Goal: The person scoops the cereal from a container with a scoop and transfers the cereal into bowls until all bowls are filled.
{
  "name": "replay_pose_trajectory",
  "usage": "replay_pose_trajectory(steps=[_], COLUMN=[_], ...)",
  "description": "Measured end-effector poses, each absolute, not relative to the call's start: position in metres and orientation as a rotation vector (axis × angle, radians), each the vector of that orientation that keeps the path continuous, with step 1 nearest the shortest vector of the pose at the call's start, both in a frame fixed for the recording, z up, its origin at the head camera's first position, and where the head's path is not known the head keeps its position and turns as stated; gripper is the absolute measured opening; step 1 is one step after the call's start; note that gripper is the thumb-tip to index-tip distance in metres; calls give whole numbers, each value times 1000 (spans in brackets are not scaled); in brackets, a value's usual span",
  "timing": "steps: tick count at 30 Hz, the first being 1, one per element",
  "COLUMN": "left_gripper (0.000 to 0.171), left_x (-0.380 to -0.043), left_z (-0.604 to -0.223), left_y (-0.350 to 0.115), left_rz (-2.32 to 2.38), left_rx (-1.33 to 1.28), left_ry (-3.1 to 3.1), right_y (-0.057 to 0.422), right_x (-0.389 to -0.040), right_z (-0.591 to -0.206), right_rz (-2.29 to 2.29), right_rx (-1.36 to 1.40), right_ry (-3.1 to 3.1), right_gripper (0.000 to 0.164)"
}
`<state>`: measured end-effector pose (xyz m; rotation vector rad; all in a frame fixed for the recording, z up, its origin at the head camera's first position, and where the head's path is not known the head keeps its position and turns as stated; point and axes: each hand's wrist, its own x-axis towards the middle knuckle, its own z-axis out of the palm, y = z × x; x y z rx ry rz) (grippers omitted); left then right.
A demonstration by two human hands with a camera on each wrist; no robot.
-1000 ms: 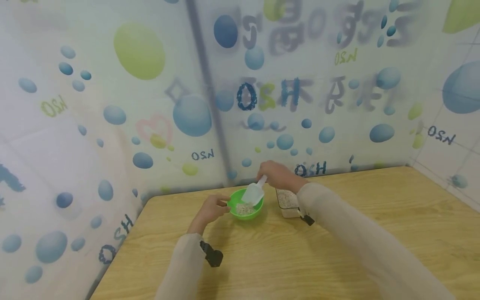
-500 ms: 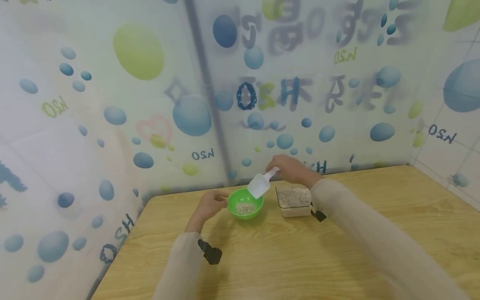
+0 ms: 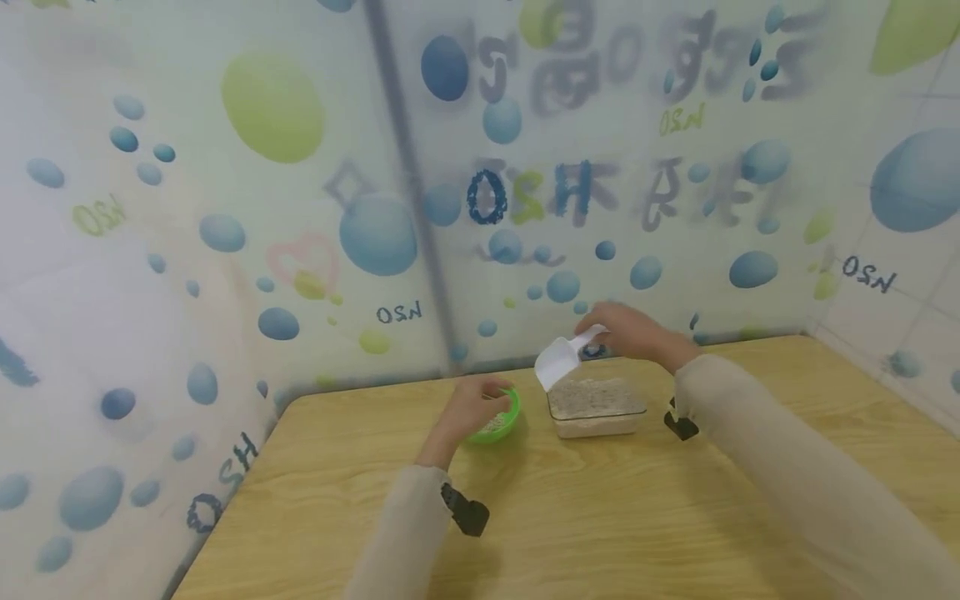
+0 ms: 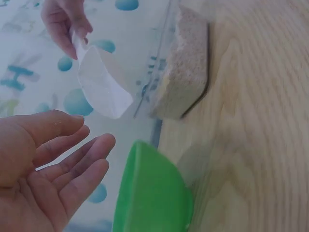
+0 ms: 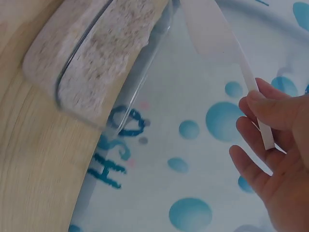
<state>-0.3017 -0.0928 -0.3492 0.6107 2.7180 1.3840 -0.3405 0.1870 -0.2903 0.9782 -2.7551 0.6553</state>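
Note:
My right hand (image 3: 633,333) pinches the handle of a white scoop (image 3: 557,362) between thumb and fingers, holding it tilted above the left end of a clear rectangular container (image 3: 597,428). Pale flakes, like oats, fill that container. In the left wrist view the scoop (image 4: 99,84) shows no flakes inside. My left hand (image 3: 467,410) hovers over the left side of a green bowl (image 3: 513,420), fingers loosely bent and grasping nothing. The left wrist view shows a gap between these fingers (image 4: 87,166) and the bowl (image 4: 157,193). Some flakes lie in the bowl, partly hidden by the hand.
Bowl and container stand side by side near the back edge of a wooden table (image 3: 570,517). Directly behind rises a wall covering (image 3: 495,283) printed with blue and green bubbles. A dark camera sits on each wrist.
My right hand has carried the scoop rightward from over the bowl to the container. My left hand has left the bowl's rim and now hovers over its left side.

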Motion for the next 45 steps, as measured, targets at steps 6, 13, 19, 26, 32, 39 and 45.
replay_pose_trajectory(steps=[6, 13, 19, 26, 32, 39, 45], left_gripper=[27, 31, 29, 27, 28, 30, 31], left_x=[-309, -314, -308, -307, -309, -307, -308], left_z=[-357, -369, -376, -382, -386, -384, -383], left_y=[-69, -45, -31, -26, -27, -29, -28], left_rz=[1374, 1341, 1328, 1371, 1412, 1421, 1434], left_rx=[697, 620, 587, 568, 547, 606, 602], left_ry=[2661, 2636, 2674, 2678, 2662, 2643, 2641], right_y=[208, 228, 236, 237, 229, 226, 229], right_x=[-336, -333, -334, -339, -338, -335, -334], right_z=[-292, -296, -297, -287, -274, -278, -292], right_rz=[655, 587, 546, 358, 291, 296, 339], right_rx=[943, 931, 945, 996, 973, 1013, 1052], right_ry=[-2779, -2766, -2758, -2768, -2845, -2852, -2799], right_gripper=[22, 19, 19, 17, 18, 14, 14])
